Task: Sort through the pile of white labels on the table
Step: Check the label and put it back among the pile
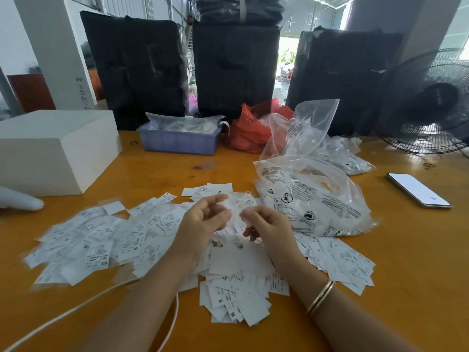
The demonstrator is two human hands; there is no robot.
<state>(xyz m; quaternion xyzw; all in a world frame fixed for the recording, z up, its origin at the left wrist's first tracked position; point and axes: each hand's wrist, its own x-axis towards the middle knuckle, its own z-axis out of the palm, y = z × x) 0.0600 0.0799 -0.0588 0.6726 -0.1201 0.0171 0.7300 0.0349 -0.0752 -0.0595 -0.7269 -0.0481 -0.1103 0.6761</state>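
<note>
A wide pile of white labels (106, 240) printed with sizes such as XS, S and M covers the orange table (406, 250) in front of me. Both hands are raised just above its middle. My left hand (203, 219) has curled fingers and holds one side of a blurred white label (237, 207). My right hand (266, 224) pinches the other side of the same label with thumb and fingertips. A gold bangle sits on my right wrist.
Clear plastic bags of labels (312, 199) lie to the right of the pile. Behind stand a blue tray (177, 143), a red bag (251, 133), a white box (55, 151), black bundles and a fan (429, 102). A phone (418, 190) lies right; a white cable (76, 308) runs front left.
</note>
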